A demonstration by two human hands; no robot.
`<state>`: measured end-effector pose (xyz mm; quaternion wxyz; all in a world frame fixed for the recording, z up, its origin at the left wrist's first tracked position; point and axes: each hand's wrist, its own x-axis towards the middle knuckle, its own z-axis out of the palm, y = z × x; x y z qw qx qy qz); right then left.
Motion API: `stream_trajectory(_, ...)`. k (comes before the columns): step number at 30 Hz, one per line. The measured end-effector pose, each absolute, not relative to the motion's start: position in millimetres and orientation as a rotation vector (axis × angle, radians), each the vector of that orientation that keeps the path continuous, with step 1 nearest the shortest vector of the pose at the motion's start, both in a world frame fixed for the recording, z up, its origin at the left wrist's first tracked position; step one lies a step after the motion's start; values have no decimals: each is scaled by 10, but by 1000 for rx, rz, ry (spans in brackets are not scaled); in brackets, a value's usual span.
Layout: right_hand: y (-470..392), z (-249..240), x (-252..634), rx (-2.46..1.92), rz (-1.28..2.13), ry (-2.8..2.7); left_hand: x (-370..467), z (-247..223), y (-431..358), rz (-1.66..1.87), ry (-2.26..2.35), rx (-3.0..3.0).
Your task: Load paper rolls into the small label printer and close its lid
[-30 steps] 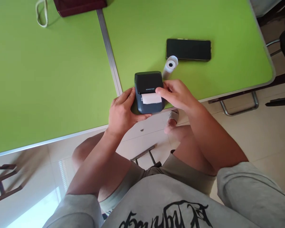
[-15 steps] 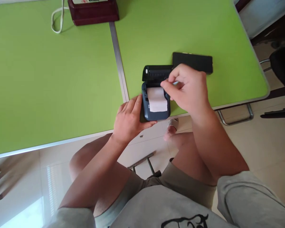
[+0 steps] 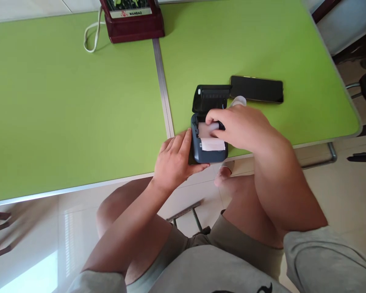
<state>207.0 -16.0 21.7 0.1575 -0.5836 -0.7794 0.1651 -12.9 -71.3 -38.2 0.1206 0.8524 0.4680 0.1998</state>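
a maroon stand [image 3: 137, 31] sits far back on the green table [image 3: 64, 101]. the left hand [image 3: 173, 160] grasps the small printer [image 3: 210, 156] by its left side and front, at the near edge, lid [image 3: 208, 106] up. the right hand [image 3: 242, 126] has its fingers at the paper roll [image 3: 204, 130] inside (whether pinching, i cannot tell). rightmost lies a dark phone [image 3: 258, 89].

On surface [image 3: 79, 101], near front edge: paper-roll printer [image 3: 211, 157], left hand [image 3: 174, 160] along left side, right hand [image 3: 240, 126] over right. Behind, rightward: smartphone [image 3: 258, 89]; second roll [image 3: 239, 100] between phone and right hand. Far left: cord [image 3: 92, 49].
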Motion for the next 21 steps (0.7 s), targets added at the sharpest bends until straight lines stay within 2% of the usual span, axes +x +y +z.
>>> stream_trajectory(4,-141,287,2065,-1632,563,-2193,-130,-403,-713,589,1368,2505)
stream_trajectory(7,-211,338,2172,-1507,782,-2054,-131,-443,-716,646,1369,2523)
stream_trajectory(10,-294,215,2439,-1311,1061,-1658,-134,-475,-713,664,1375,2532)
stream_trajectory(13,-296,-62,2784,-1171,1096,-1175,-140,-481,-704,646,1381,2531)
stream_trajectory(17,-229,-352,3025,-1359,748,-1023,-147,-481,-694,638,1389,2536)
stream_trajectory(21,-250,-400,2990,-1600,466,-1095,-145,-511,-690,687,1404,2560)
